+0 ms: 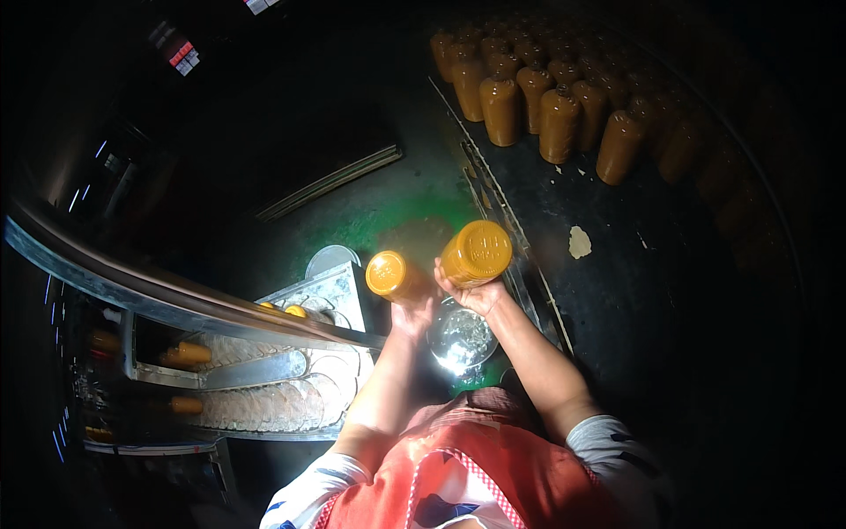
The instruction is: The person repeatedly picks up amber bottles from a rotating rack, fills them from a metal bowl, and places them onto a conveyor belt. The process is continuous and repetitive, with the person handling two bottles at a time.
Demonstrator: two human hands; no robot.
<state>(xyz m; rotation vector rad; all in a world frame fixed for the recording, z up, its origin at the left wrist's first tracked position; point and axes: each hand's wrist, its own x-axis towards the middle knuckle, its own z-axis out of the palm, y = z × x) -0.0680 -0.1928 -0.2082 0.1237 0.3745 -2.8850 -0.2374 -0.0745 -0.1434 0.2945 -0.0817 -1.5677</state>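
In front of me I hold two glossy amber-yellow bottles, their round bases with raised marks tilted up. My left hand (413, 314) is closed round the left bottle (386, 274), whose body is partly in shadow. My right hand (471, 294) grips the right bottle (484, 252) from below, fingers along its left side. This one looks larger. The two bottles are apart. Beneath and between my wrists is a shiny round basin (462, 339); its contents are unclear in the glare.
Many brown-amber bottles (559, 128) stand upright on the dark table (634, 291) at the right. At the left is a conveyor (300, 401) with overlapping round plates and a few yellow bottles (187, 354). A curved metal rail (176, 289) crosses above it toward my left wrist.
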